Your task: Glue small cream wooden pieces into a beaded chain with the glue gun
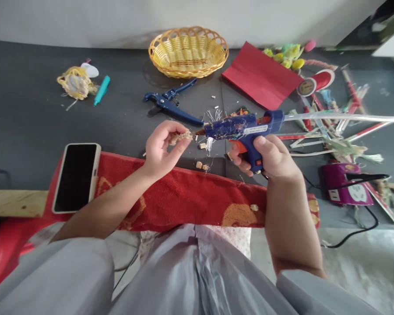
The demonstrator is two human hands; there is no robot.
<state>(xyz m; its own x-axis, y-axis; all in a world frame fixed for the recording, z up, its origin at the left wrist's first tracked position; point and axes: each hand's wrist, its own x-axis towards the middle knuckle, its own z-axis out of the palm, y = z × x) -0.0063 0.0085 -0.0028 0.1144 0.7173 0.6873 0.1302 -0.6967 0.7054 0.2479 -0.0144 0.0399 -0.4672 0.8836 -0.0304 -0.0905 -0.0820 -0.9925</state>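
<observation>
Head: 1 basket (pixel 188 57), cutter (pixel 172 108) beyond glue gun (pixel 239 127).

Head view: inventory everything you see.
Glue gun: one, blue, right hand
Rod: one, translucent, glue gun's rear
Piece: one, beige, left hand
Offcuts: several, beige, beyond towel
Threads: many, white, centre
Cutter: one, blue, centre
Basket: one, yellow, by wall
Sheet: one, red, back right
Spool: one, red, beside sheet
Fuzzy items: several, yellowish, behind spool
Tassels: several, greenish, right
Bundle: one, yellowish, back left
Pen: one, turquoise, beside bundle
Phone: one, dark screen, on towel
Towel: one, red, front
Power socket: one, purple, right
Cables: several, black, right
Table: one, grey, beneath
Clothing: count unclear, grey, foreground
Hands: two, bare, at glue gun and piece
</observation>
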